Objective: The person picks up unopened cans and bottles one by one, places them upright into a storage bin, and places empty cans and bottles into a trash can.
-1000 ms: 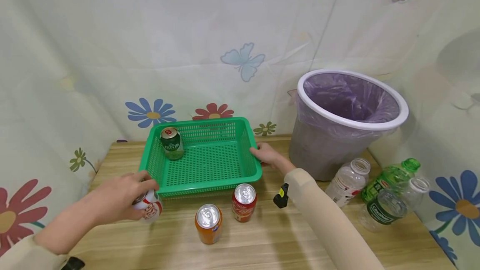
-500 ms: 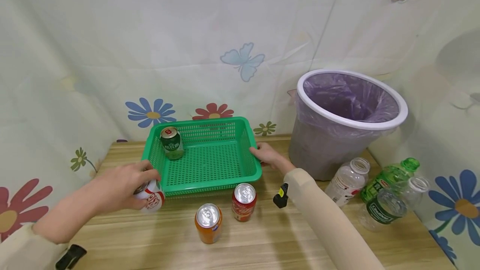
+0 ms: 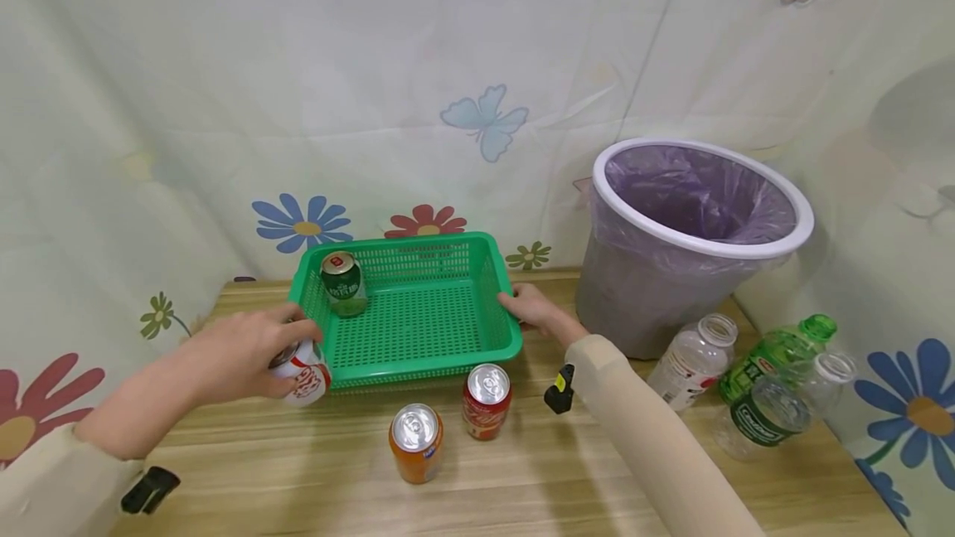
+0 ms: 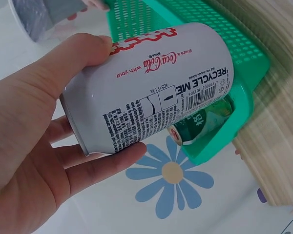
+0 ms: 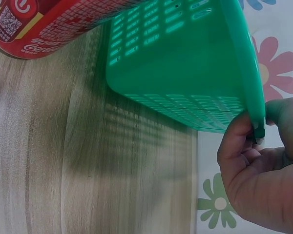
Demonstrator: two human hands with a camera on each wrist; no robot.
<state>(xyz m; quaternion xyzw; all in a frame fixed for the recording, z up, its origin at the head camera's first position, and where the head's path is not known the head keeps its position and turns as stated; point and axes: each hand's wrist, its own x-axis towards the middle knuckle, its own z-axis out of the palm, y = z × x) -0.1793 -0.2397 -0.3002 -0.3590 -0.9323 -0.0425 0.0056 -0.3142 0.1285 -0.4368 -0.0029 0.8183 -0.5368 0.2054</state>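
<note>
My left hand [image 3: 242, 353] grips a white and red Coca-Cola can [image 4: 154, 83] around its side, beside the near left corner of the green plastic basket [image 3: 425, 373]. The can is tilted in the head view, and its printed side faces the left wrist camera. At the basket's right end, my right hand [image 5: 263, 165] pinches the rim between thumb and curled fingers. A green can [image 3: 345, 284] stands inside the basket at the far left. In front of the basket, an orange can [image 3: 416, 458] and a red Coca-Cola can [image 3: 486, 413] stand upright on the wooden table.
A grey bin [image 3: 634, 288] with a purple liner and white rim stands at the back right. Before it are a clear bottle [image 3: 686, 363], a green bottle [image 3: 768, 355] and a clear bottle with a dark green label [image 3: 768, 413]. Patterned cloth [image 3: 373, 106] hangs behind.
My left hand has shifted slightly right and up with the white can. The basket's left side has moved slightly right. My right hand keeps its hold on the rim.
</note>
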